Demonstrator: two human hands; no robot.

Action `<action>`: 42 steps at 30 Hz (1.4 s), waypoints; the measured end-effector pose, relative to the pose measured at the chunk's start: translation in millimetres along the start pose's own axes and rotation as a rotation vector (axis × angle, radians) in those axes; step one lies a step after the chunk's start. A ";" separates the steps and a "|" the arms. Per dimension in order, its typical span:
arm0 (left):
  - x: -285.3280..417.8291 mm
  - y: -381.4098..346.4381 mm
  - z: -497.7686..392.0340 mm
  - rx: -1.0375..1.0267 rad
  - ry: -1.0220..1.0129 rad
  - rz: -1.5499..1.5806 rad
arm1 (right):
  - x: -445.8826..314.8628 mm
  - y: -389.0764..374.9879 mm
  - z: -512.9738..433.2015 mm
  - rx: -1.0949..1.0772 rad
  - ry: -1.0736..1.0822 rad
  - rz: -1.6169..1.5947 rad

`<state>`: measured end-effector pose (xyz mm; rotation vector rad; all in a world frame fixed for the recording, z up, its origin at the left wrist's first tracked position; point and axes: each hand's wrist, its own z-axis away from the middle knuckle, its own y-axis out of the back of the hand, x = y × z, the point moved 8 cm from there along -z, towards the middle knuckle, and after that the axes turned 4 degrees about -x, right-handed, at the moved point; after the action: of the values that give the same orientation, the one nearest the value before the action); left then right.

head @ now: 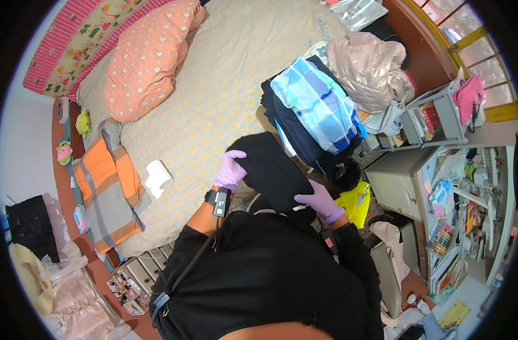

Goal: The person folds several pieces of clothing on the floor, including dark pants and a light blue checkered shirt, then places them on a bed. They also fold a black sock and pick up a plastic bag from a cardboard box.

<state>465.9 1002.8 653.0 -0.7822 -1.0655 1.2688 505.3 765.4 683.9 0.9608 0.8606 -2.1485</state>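
Both of my hands wear thin lilac gloves and hold a folded black garment (274,168) in front of my body. My left hand (232,171) grips its left edge, thumb on top. My right hand (319,200) pinches its lower right corner, near a small white tag. Just beyond the garment, at the bed's edge, a pile of folded dark clothes (291,119) carries a blue plaid cloth (316,102) on top. The fingers under the black fabric are hidden.
The bed (225,85) holds a toilet roll (159,174), an orange and grey striped cloth (108,187) and an orange quilt (152,55). A yellow garment (356,205) lies low at the right, near a cabinet (395,191) and a cluttered desk (454,212).
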 end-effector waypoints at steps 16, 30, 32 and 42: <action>97.0 274.9 -80.7 1.174 -0.212 -1.103 | 90.8 100.1 -2.6 0.378 -0.224 -0.124; 261.3 234.9 -230.6 1.114 -0.234 -2.117 | 231.5 122.5 96.5 0.751 -0.628 -0.354; 261.1 254.4 -241.9 0.977 -0.106 -2.201 | 231.6 120.3 80.6 0.711 -0.638 -0.328; 6.9 317.5 125.7 0.031 1.133 -1.912 | 203.9 150.7 46.9 0.668 -0.543 -0.231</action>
<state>235.1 1050.8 405.8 -0.0780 -0.3725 -0.7730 489.6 585.3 500.1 0.5127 -0.0284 -2.7750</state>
